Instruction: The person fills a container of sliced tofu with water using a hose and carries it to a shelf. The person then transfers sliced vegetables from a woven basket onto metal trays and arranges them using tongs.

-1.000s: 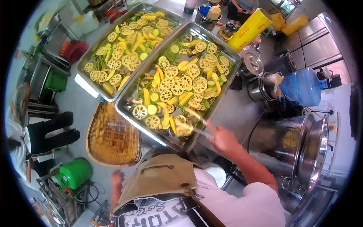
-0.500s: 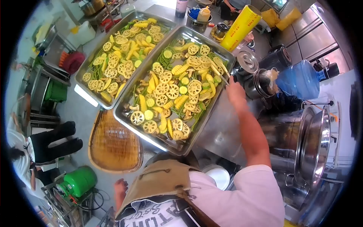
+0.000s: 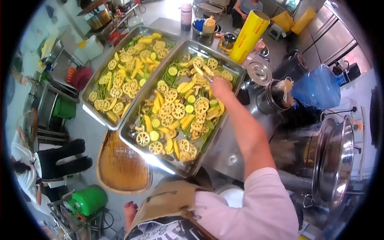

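Observation:
My right hand (image 3: pixel 221 88) is closed round a pair of tongs (image 3: pixel 203 73), whose tips reach into the vegetables near the far end of the right metal tray (image 3: pixel 187 171). That tray holds lotus root slices (image 3: pixel 168 108), zucchini rounds, yellow crinkle-cut pieces, green beans and mushrooms. Beside it on the left stands a second metal tray (image 3: pixel 91 109) with a similar mix. My left hand (image 3: pixel 130 209) hangs low beside the brown apron, away from the trays, its fingers curled and partly hidden; whether it holds anything is unclear.
A woven basket (image 3: pixel 122 164) lies below the left tray. Beyond the trays stand a yellow roll (image 3: pixel 250 36), a jar (image 3: pixel 227 42) and a pink bottle (image 3: pixel 186 17). Pots (image 3: pixel 274 96), a lid and a blue water jug (image 3: pixel 318 87) are at right. Other people are at left and far back.
My right hand has moved with the tongs from the near end of the right tray, past its right edge, to over the far end. The trays sit lower in view.

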Motion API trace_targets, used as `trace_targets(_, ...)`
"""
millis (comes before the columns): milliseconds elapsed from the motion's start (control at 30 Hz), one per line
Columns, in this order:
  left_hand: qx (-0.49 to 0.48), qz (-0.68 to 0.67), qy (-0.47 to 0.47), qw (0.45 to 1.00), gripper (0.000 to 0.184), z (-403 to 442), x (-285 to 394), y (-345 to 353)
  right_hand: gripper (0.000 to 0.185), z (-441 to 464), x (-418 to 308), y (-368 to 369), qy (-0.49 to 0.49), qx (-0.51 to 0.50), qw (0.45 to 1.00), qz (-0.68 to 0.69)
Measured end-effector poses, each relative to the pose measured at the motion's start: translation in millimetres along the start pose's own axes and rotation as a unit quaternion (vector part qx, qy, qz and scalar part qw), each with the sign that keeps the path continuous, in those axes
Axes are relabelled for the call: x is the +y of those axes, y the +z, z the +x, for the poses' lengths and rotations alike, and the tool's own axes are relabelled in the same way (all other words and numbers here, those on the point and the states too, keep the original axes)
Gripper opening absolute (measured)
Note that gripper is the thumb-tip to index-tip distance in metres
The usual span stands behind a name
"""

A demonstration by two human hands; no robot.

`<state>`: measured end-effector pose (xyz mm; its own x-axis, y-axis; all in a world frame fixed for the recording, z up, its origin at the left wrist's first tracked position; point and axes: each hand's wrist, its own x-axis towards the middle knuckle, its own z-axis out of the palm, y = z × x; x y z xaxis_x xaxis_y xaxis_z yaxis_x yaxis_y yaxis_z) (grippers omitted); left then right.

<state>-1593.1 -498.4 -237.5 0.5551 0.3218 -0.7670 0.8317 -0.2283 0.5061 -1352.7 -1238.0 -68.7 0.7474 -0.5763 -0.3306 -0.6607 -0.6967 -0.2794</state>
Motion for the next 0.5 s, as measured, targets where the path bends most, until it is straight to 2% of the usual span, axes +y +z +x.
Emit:
trace_targets(133,0.001,0.015,0.011,1.000,0.034,-6,11,1,0.047,20,-45,-5,0.018,0.042,0.999,0.003)
trace_targets(233,0.006,0.061,0.038,0.997,0.033,-5,-10,-9,0.050,13,-53,-9,0.008,0.057,0.993,0.105)
trace_targets(300,0.013,0.132,0.073,0.988,0.033,-2,-46,-20,0.054,1,-64,-10,-0.047,0.014,0.998,0.032)
trace_targets(367,0.016,0.302,0.176,0.937,0.033,10,-98,-36,0.057,-7,-68,3,-0.071,-0.033,0.996,-0.038)
trace_targets(400,0.017,0.377,0.223,0.899,0.032,13,-121,-39,0.049,5,-62,28,-0.095,0.012,0.994,-0.051)
trace_targets(467,-0.022,0.528,0.287,0.799,0.029,18,-147,-44,0.051,6,-55,26,-0.132,-0.028,0.980,-0.144)
trace_targets(500,-0.015,0.491,0.242,0.837,0.028,-3,-151,-37,0.053,-2,-52,27,-0.159,-0.056,0.967,-0.193)
